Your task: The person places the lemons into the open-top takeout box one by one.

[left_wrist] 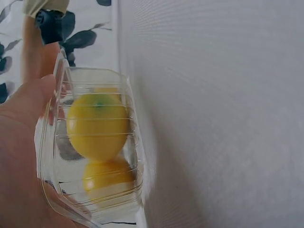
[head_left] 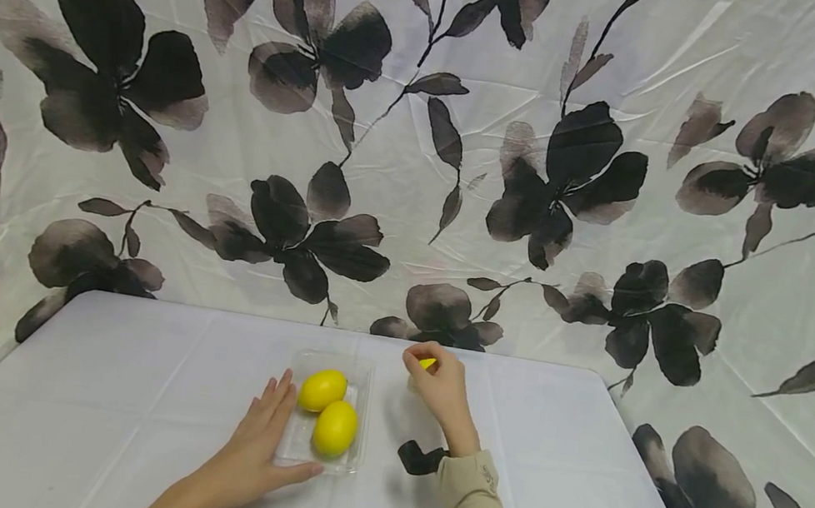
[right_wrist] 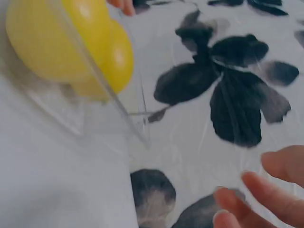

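A clear plastic tray [head_left: 356, 458] stands on the table with two yellow lemons in it. One lemon [head_left: 322, 390] lies toward the back, the other lemon [head_left: 335, 428] nearer the front, side by side. My left hand [head_left: 262, 434] rests along the tray's left side, fingers straight, thumb reaching across its near edge. At the far table edge, right of the tray, my right hand [head_left: 440, 383] has thumb and fingers curled round a yellow thing [head_left: 428, 364], mostly hidden by them. In the right wrist view, only bent fingers [right_wrist: 270, 194] show, at the lower right.
A white cloth covers the table [head_left: 96, 403]. Behind it hangs a pale curtain [head_left: 451, 200] with dark flowers, close to the far edge. A black wrist strap piece [head_left: 420, 459] juts from the right wrist beside the tan sleeve [head_left: 474, 496].
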The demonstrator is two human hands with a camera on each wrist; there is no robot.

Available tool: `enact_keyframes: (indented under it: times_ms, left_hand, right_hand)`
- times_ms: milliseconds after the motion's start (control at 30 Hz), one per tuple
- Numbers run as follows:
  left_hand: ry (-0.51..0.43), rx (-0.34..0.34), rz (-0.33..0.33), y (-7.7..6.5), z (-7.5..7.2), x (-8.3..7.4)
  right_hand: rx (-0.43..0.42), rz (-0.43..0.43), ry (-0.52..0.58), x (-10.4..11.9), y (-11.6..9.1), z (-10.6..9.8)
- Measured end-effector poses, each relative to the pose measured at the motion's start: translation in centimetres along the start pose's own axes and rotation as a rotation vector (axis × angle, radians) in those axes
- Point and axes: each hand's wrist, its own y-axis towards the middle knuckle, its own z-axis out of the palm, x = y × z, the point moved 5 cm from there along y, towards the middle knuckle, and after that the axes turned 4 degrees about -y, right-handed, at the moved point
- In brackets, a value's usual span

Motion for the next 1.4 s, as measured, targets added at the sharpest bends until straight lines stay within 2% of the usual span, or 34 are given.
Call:
enact_keyframes:
  times_ms: [167,233,300,367,467,600,700,800,933,1100,1400]
  left_hand:
    - [-0.008,0.01,-0.009,0.0,0.1,0.1]
    - [-0.009,0.01,-0.01,0.0,0.1,0.1]
    - [-0.009,0.007,-0.006,0.0,0.1,0.1]
    - [-0.002,0.006,-0.005,0.0,0.1,0.2]
    - [-0.005,0.01,-0.009,0.0,0.1,0.2]
    - [-0.005,0.009,-0.01,0.0,0.0,0.1]
    - [0.002,0.006,-0.005,0.0,0.0,0.2]
    - [-0.002,0.011,-0.005,0.0,0.2,0.2]
    - [0.001,0.009,0.0,0.0,0.2,0.2]
    - [0.009,0.008,-0.001,0.0,0.1,0.2]
    - [0.0,0.01,-0.012,0.0,0.0,0.1]
  right_hand:
    - [-0.242,0.079,0.103,-2.7,-0.4,-1.1]
    - [-0.311,0.104,0.136,-3.6,-0.7,-1.1]
    - [-0.346,0.133,0.154,-4.5,-1.0,-0.8]
    - [-0.344,0.175,0.167,-5.4,-1.3,-0.3]
    - [-0.29,0.213,0.176,-6.4,-1.5,0.6]
    - [-0.21,0.147,0.156,-7.1,-1.4,1.6]
    - [-0.18,0.103,0.127,-7.5,-1.5,2.2]
    - [-0.171,0.124,0.1,-8.1,-1.9,2.6]
    - [-0.168,0.107,0.073,-8.4,-2.3,2.9]
    - [-0.141,0.062,0.078,-8.0,-2.4,3.2]
    - [-0.134,0.063,0.105,-7.6,-2.4,3.3]
